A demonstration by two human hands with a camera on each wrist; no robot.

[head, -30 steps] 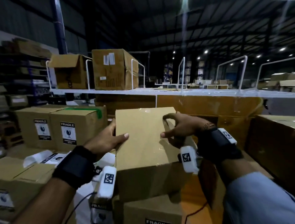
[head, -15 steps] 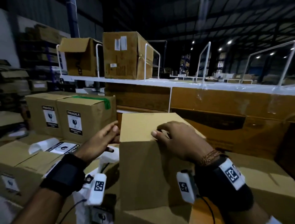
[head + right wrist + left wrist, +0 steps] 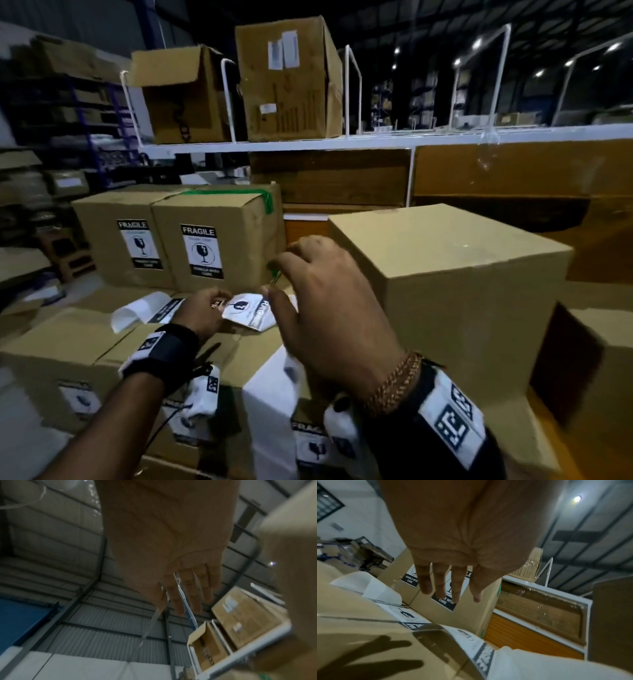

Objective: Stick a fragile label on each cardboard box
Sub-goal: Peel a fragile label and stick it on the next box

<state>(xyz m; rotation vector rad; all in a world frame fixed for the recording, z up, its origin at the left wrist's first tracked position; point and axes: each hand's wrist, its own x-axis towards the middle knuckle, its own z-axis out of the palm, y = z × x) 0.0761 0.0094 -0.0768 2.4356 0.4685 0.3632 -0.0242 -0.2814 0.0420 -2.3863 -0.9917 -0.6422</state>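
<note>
Left of centre in the head view I count two labelled boxes (image 3: 178,240) side by side, each with one fragile sticker on its front, and one plain box (image 3: 455,274) at right centre with no sticker showing. Two more cartons (image 3: 239,89) sit on the white shelf (image 3: 376,140) at the top. My left hand (image 3: 202,311) hovers over a loose fragile label (image 3: 248,310) with fingers straight in its wrist view; whether they touch it, I cannot tell. My right hand (image 3: 329,308) hangs relaxed beside it, holding nothing.
</note>
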